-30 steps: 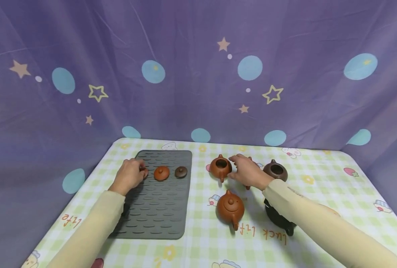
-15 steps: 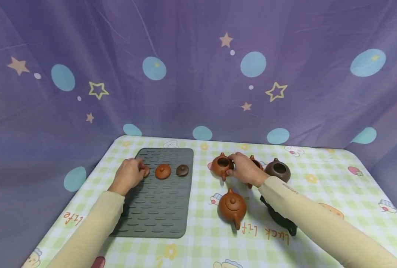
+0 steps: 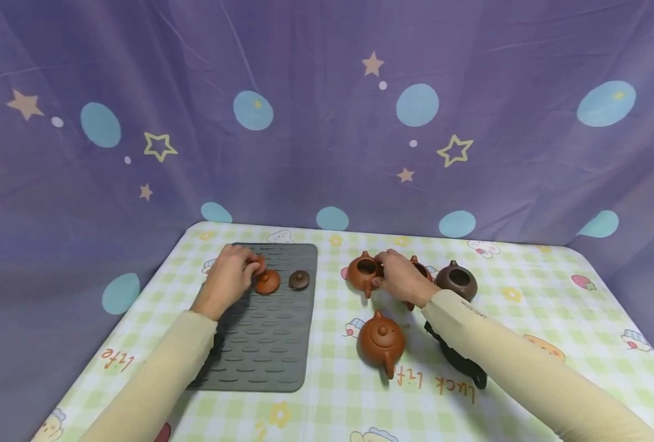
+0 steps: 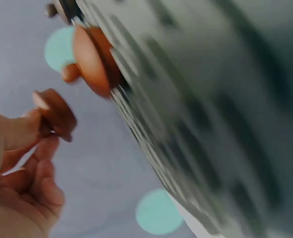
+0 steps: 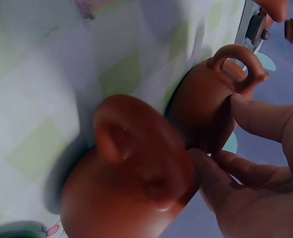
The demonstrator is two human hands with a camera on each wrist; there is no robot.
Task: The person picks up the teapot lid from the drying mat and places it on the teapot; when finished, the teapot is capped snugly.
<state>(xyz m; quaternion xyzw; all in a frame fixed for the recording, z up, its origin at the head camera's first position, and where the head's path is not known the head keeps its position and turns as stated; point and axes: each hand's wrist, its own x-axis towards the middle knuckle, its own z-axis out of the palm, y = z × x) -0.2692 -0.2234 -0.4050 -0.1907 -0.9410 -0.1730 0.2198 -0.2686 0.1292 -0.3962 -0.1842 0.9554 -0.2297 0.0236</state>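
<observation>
My left hand [image 3: 229, 281] pinches a small reddish-brown teapot lid [image 4: 57, 116] between thumb and fingers, and the left wrist view shows it raised off the grey mat [image 3: 266, 331]. An orange-brown lid [image 3: 268, 282] with a round knob and a dark brown lid [image 3: 299, 280] lie on the mat. To the right, my right hand [image 3: 401, 276] grips the side of a lidless reddish-brown teapot [image 3: 359, 280], with the thumb on its body near the handle in the right wrist view. A second reddish-brown teapot [image 5: 116, 193] stands close to that hand, partly hidden in the head view.
A dark brown lidless teapot [image 3: 456, 281] stands at the back right. Nearer are a lidded orange teapot [image 3: 381, 341] with a smiling face and a black teapot [image 3: 462, 365], half covered by my right sleeve. A checked cloth [image 3: 332, 411] covers the table; a purple curtain [image 3: 316, 153] hangs behind.
My left hand has lifted the reddish-brown lid off the mat and moved it to the right. My right hand has closed in on the lidless teapot's side and then stayed there.
</observation>
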